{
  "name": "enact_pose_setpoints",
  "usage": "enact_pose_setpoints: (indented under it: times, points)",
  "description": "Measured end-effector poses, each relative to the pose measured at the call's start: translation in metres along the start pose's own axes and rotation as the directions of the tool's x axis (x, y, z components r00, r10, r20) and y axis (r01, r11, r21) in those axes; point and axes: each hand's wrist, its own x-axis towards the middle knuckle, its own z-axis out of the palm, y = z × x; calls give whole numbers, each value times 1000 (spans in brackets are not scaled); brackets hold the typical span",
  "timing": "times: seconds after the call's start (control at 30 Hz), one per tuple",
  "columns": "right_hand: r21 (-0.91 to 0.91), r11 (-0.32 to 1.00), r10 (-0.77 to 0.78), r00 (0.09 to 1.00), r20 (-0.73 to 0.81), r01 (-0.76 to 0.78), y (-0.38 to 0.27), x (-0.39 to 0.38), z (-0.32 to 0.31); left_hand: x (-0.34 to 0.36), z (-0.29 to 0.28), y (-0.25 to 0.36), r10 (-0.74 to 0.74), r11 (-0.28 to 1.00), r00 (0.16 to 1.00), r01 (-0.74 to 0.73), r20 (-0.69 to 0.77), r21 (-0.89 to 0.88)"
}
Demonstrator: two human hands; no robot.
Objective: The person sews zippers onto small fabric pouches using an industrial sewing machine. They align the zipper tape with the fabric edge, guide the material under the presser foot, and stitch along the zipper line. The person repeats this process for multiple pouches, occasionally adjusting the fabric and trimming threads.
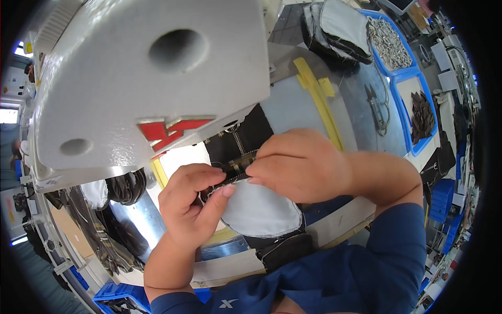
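A dark fabric piece with zippers (238, 135) and a pale grey lining panel (261, 209) lies in front of me, partly beneath a white sewing machine head (110, 89). My left hand (191, 201) pinches the zipper edge of this piece between thumb and fingers. Just to its right, my right hand (300, 167) grips the same edge, its fingers bent over the cloth. Between the two hands a short strip of striped fabric (240, 166) shows. The machine's needle area is hidden behind the head.
Yellow strips (319, 99) run along the worktable. Scissors (377, 110) lie to the right, beside blue trays holding metal chains (389, 44) and brown pieces (422, 118). Stacked lined panels (342, 29) sit at the back. Dark fabric pieces (117, 230) hang at the left.
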Motion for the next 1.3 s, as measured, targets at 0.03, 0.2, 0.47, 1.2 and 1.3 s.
enact_pose_setpoints:
  times: [0.03, 0.2, 0.47, 1.2, 1.3]
  points:
    - [-10, 1000, 16, 1000, -2, -16, 0, 1, 1, 1, 1, 0, -8, 1000, 1000, 8, -8, 17]
    - [-116, 990, 78, 997, 24, -75, 5, 2, 9, 0, 6, -9, -172, 982, 985, 173, -27, 72]
    - [-221, 921, 344, 937, 70, -321, 29, 11, 28, 23, 17, -22, -511, 844, 856, 517, -81, 139]
    - [-190, 829, 558, 753, 348, -526, 66, 56, 3, 53, 0, -95, 44, 786, 992, -106, 116, 610]
    - [-181, 815, 577, 737, 352, -551, 66, 61, 0, 54, -2, -101, 101, 739, 985, -167, 137, 653]
